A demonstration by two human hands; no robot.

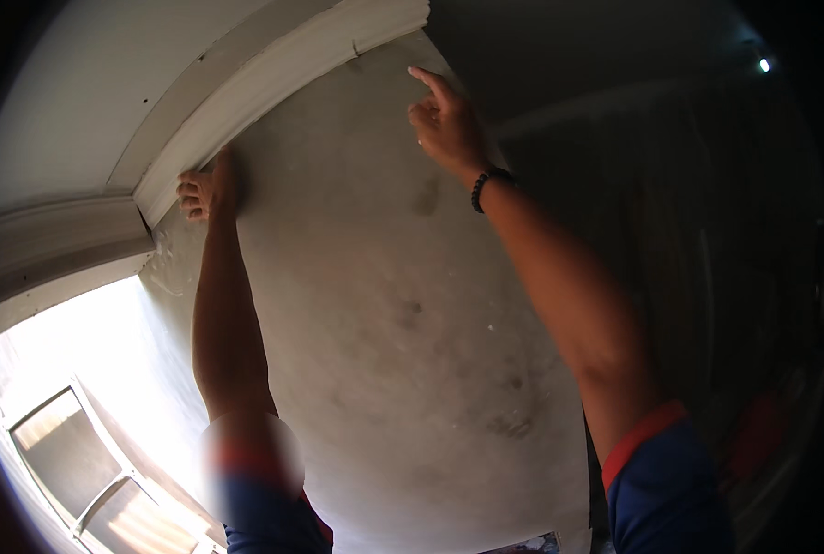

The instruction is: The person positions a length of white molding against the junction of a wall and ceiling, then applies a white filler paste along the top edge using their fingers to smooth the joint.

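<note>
Both my arms reach up along a grey, smudged wall (366, 268). A pale moulded cornice (278, 88) runs along its top. My left hand (207, 191) is at the wall's upper left, right beneath the cornice, close to its inner corner. Its fingers are curled in, and what they hold, if anything, is hidden. Higher up, near the wall's right edge, my right hand (449, 127) has its index finger stretched toward the cornice and the other fingers bent. Nothing shows in it. A dark beaded bracelet (487, 187) circles my right wrist.
At the lower left, bright light comes in by a framed window (70, 452). The white ceiling (107, 102) spans the upper left. Right of the wall's edge lies a dark area with a small lit lamp (763, 65).
</note>
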